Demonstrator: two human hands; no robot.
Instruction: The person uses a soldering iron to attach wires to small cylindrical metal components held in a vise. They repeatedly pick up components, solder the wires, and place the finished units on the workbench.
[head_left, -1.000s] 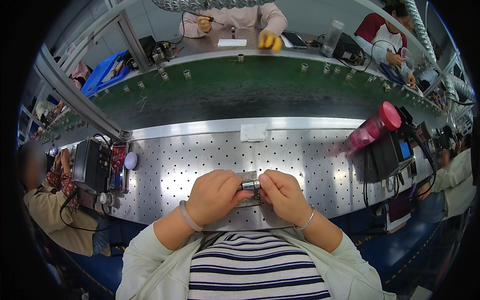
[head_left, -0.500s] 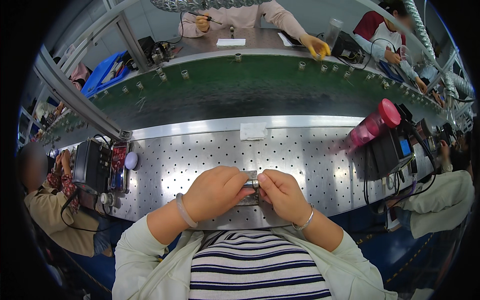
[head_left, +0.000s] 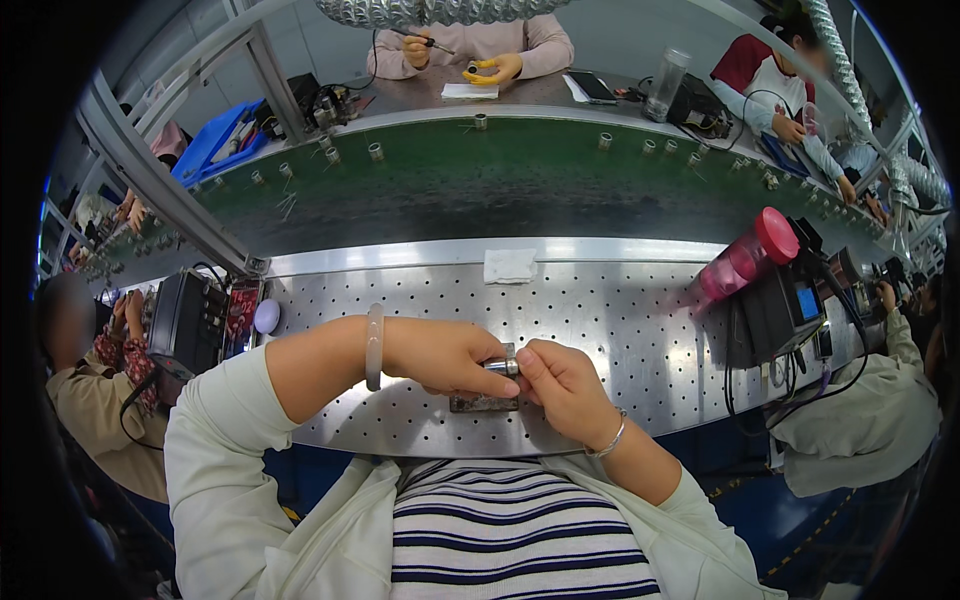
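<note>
A small shiny metal cylinder (head_left: 500,367) lies between my two hands above the near middle of the bench. My left hand (head_left: 445,355) is closed on its left side, thumb along it and fingers mostly hidden behind. At its right end, my right hand (head_left: 568,388) pinches with thumb and forefinger. Under and behind the cylinder is a dark, worn metal block (head_left: 485,404) that rests on the bench, partly covered by my left hand. Whether the cylinder touches the block I cannot tell.
The perforated metal bench (head_left: 400,285) carries a folded white cloth (head_left: 510,266), a pink bottle (head_left: 745,255), a black box with a screen (head_left: 780,310) and a purple-white knob-shaped thing (head_left: 266,316). Beyond runs a green conveyor (head_left: 430,195) with several small metal cylinders. Co-workers sit across and at both sides.
My left forearm has swung up and outward, the wrist turning over the cylinder, while my right hand stays nearly in place. Across the conveyor, a co-worker's yellow-fingered hand has drawn back with a small part.
</note>
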